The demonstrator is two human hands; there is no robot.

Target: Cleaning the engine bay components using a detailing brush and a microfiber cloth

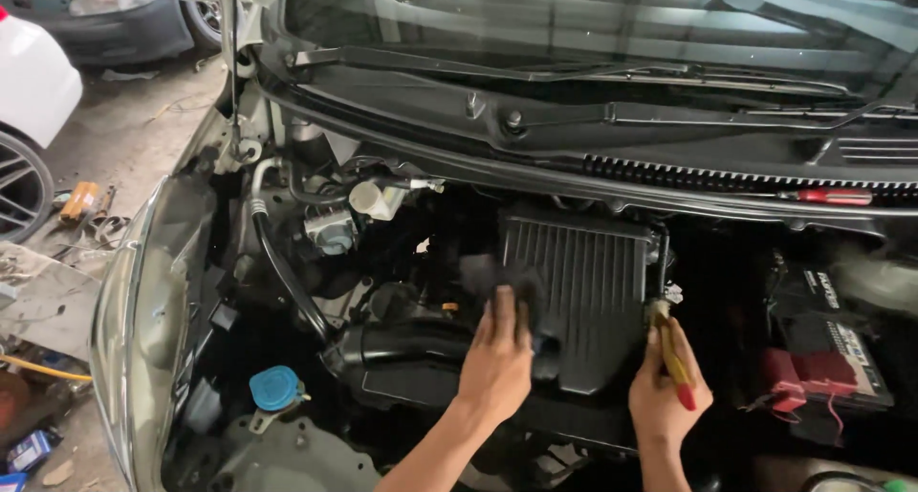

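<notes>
Keep your left hand (pixel 497 358) flat on the air-filter box (pixel 574 291) — right hand (pixel 665 396) clenched round the screwdriver (pixel 672 358), tip square.

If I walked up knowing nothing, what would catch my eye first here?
Probably the open engine bay, with a ribbed black air-filter box at its middle. The left hand presses a dark cloth against the box's left edge, while the right hand grips a yellow and red screwdriver at its right side. A blue reservoir cap stands out at lower left.
</notes>
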